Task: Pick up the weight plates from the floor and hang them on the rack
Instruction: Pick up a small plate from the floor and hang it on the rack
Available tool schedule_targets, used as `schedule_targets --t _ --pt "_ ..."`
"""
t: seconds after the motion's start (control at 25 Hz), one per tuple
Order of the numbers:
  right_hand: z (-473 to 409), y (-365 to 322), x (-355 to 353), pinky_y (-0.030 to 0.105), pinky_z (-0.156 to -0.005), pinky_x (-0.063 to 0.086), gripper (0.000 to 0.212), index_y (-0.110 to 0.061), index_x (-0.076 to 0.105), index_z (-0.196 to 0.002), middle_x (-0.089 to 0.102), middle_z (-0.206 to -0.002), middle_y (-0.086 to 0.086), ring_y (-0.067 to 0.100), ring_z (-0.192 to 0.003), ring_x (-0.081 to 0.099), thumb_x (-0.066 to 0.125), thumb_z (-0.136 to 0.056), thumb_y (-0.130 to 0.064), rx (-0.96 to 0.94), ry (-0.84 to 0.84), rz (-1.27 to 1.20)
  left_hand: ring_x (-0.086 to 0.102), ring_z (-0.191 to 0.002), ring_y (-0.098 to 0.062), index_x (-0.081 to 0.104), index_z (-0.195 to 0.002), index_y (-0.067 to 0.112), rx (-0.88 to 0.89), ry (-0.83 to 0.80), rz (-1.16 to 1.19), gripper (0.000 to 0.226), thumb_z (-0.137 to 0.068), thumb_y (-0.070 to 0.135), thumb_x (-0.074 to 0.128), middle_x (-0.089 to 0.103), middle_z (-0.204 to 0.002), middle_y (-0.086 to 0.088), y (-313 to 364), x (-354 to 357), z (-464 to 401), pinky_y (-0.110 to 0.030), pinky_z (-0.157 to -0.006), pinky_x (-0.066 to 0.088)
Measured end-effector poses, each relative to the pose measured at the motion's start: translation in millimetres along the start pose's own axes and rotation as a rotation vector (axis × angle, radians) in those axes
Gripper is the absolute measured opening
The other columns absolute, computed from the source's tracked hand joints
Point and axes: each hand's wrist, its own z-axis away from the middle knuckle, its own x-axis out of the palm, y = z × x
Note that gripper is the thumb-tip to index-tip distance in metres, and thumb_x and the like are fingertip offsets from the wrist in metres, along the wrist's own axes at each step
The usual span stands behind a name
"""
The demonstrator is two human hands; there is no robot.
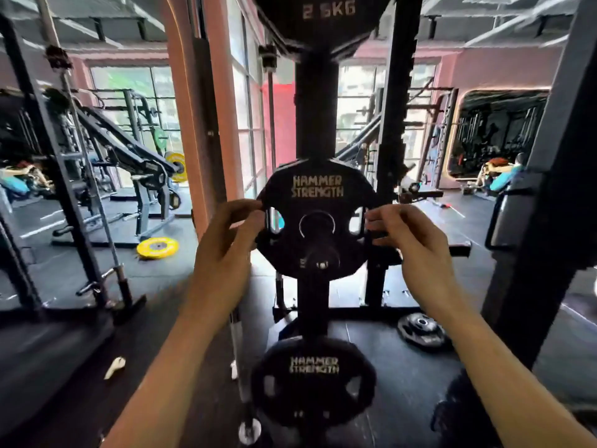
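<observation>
Fingers of the left hand and the right hand curl around opposite edges of the middle weight plate, pinching it at its side slots. The plate's bore sits over a peg of the rack, though how far on I cannot tell. To seat it well, I would keep the plate square to the peg and push evenly with both hands until it stops against the post. Another plate hangs below; a dark plate and a yellow plate lie on the floor.
</observation>
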Motion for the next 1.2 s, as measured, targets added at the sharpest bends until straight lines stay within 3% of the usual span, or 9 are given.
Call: schedule_targets --t 0.12,0.32,0.48,0.76,0.96,1.08,1.2 --pt "54.0 23.6 -2.3 0.031 -0.083 0.054 0.017 -0.017 0.067 -0.094 0.072 -0.099 0.001 0.014 -0.096 0.068 0.057 -0.095 -0.031 0.09 -0.016 0.022 0.066 -0.103 -0.022 0.065 -0.099 0.032 -0.083 0.007 0.004 0.032 -0.075 0.051 0.056 0.071 -0.105 -0.002 -23.4 -9.6 58.3 -0.036 -0.085 0.05" --pt "145.3 63.9 -6.6 0.035 -0.086 0.053 0.018 -0.021 0.067 -0.096 0.071 -0.101 -0.001 0.017 -0.1 0.068 0.053 -0.097 -0.032 0.322 -0.052 0.046 0.068 -0.095 -0.015 0.066 -0.094 0.034 -0.331 -0.026 -0.021 0.021 -0.08 0.047 0.057 0.072 -0.098 0.004 -73.9 -29.0 163.7 -0.026 -0.078 0.051" --pt "210.9 87.6 -11.0 0.033 -0.081 0.051 0.018 -0.02 0.063 -0.092 0.07 -0.098 -0.003 0.014 -0.093 0.067 0.049 -0.103 -0.02 0.497 0.01 0.056 0.068 -0.091 -0.012 0.065 -0.1 0.025 -0.522 -0.079 -0.07 0.009 -0.097 0.024 0.056 0.07 -0.1 -0.001 -106.0 -46.2 231.9 -0.025 -0.078 0.054" --pt "344.8 124.6 -45.3 0.031 -0.076 0.052 0.017 -0.021 0.063 -0.093 0.069 -0.096 -0.001 0.016 -0.09 0.066 0.05 -0.102 -0.027 0.865 0.074 0.245 0.068 -0.098 -0.014 0.061 -0.099 0.034 -0.916 -0.275 -0.22 0.007 -0.097 0.033 0.055 0.068 -0.108 0.002 -164.8 -63.2 336.4 -0.036 -0.083 0.054" --pt "449.6 130.5 -97.0 0.035 -0.073 0.05 0.027 -0.014 0.064 -0.098 0.067 -0.094 0.002 0.019 -0.089 0.063 0.047 -0.102 -0.034 1.227 0.137 0.348 0.062 -0.098 -0.013 0.058 -0.107 0.032 -1.085 -0.601 -0.458 0.013 -0.096 0.039 0.056 0.063 -0.107 0.007 -189.9 -43.3 408.0 -0.038 -0.089 0.053" --pt "507.9 120.8 -137.9 0.035 -0.071 0.049 0.031 -0.012 0.064 -0.099 0.066 -0.092 0.004 0.019 -0.083 0.062 0.046 -0.103 -0.037 1.439 0.238 0.341 0.061 -0.098 -0.014 0.057 -0.111 0.029 -1.117 -0.859 -0.548 0.019 -0.096 0.04 0.056 0.061 -0.108 0.006 -189.8 -21.5 447.6 -0.04 -0.091 0.052" --pt "564.1 102.8 -179.1 0.032 -0.067 0.046 0.034 -0.01 0.063 -0.101 0.065 -0.088 0.005 0.018 -0.075 0.06 0.044 -0.103 -0.039 1.622 0.32 0.304 0.059 -0.094 -0.013 0.057 -0.113 0.024 -1.087 -1.13 -0.605 0.02 -0.097 0.036 0.055 0.06 -0.104 0.005 -181.7 7.9 481.9 -0.034 -0.086 0.051"
